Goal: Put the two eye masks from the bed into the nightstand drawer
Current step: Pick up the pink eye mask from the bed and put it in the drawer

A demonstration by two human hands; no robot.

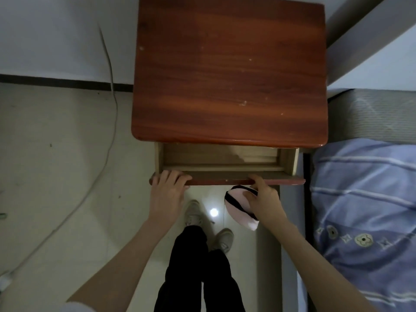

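Note:
The red-brown wooden nightstand (229,70) stands before me with its drawer (225,170) pulled partly out; the visible inside looks bare. My left hand (167,194) grips the left part of the drawer's front edge. My right hand (264,200) holds a pink eye mask with black trim and strap (238,209) just below the drawer front, with its fingertips resting on the front's right part. I can make out only one bundle of mask fabric; a second mask is not distinguishable.
The bed with a blue striped quilt (364,210) lies at the right, close beside the nightstand. A white cable (111,91) runs down the wall and across the tiled floor at left. My legs and shoes (195,216) stand under the drawer.

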